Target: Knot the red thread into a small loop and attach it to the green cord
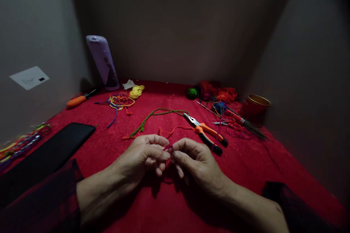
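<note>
Magenta cord just above desk, left grip and right grip both pinched closed on it. Loop formed, no finished knot visible; looks mid-work, remainder unclear.

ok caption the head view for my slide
Left hand and right hand hold a magenta cord over red cloth, pliers lying beyond.
</note>
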The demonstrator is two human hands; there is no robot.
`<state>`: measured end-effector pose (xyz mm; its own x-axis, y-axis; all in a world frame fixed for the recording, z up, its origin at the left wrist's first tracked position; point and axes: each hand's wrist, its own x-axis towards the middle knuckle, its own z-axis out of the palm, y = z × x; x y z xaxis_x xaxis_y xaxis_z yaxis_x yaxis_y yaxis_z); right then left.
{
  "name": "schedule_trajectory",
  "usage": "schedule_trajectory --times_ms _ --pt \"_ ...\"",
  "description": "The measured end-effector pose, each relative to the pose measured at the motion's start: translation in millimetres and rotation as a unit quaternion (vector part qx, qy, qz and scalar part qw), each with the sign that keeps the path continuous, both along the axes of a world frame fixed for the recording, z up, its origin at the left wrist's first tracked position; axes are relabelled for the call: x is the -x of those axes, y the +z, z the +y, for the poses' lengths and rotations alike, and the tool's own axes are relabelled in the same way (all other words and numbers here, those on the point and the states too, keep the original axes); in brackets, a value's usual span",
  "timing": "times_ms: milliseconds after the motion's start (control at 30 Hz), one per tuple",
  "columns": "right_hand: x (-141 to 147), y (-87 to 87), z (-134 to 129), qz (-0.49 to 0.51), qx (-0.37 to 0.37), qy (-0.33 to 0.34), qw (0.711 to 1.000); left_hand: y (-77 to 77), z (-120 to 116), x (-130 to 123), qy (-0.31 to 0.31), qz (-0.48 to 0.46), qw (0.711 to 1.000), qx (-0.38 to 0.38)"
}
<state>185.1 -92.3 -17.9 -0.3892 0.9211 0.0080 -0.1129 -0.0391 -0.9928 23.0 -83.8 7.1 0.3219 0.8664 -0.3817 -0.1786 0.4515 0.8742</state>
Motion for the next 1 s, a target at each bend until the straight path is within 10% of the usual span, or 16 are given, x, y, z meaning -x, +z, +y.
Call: schedule_trajectory --times_ms 1000 --pt "-0.7 0.8 -6.8 -0.104 -0.091 -0.049 0.989 7.8 -4.2 -5.6 0.044 0.068 0.992 -0.094"
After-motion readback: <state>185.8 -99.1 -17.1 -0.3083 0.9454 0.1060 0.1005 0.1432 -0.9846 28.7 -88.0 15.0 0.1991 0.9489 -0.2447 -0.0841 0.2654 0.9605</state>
